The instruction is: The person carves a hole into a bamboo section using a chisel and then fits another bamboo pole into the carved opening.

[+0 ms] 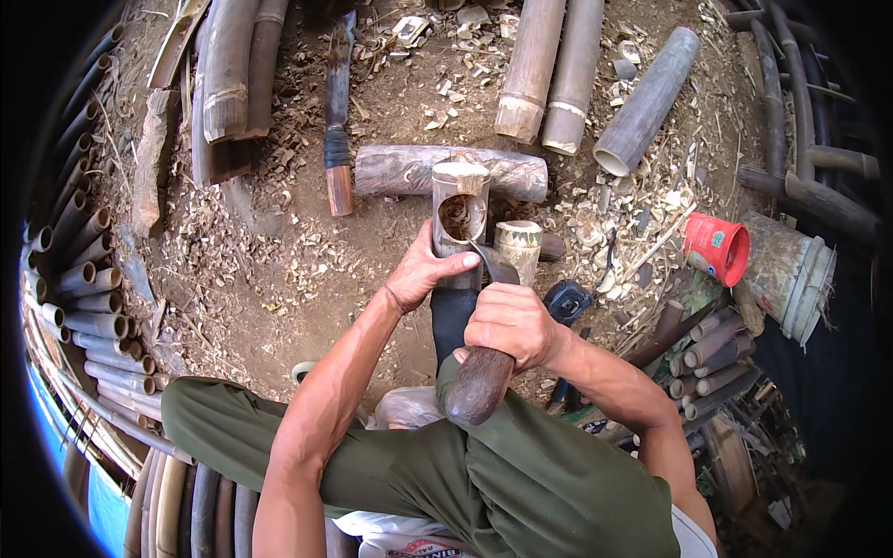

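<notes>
My left hand point(420, 270) is closed around an upright-pointing bamboo tube point(444, 186), its thumb lying across the front. The tube has a rounded hole cut in its side, and its far end rests against a bamboo log point(395, 171) lying crosswise. In my right hand point(512, 325) is a knife point(478, 389) with a thick dark wooden handle, fist wrapped around it. Its blade points toward the hole's lower edge; whether it touches, I cannot tell. A short pale bamboo piece point(517, 244) stands just right of the tube. Below my left hand, a black strip point(453, 325) runs toward my knee.
A machete point(337, 112) lies on the dirt at far left of the log. Thick bamboo poles point(532, 74) lie farther away among scattered chips. To the right are a red bucket point(705, 244), a whitish bucket point(786, 279) and stacked bamboo point(716, 349). More tubes point(102, 324) line the left.
</notes>
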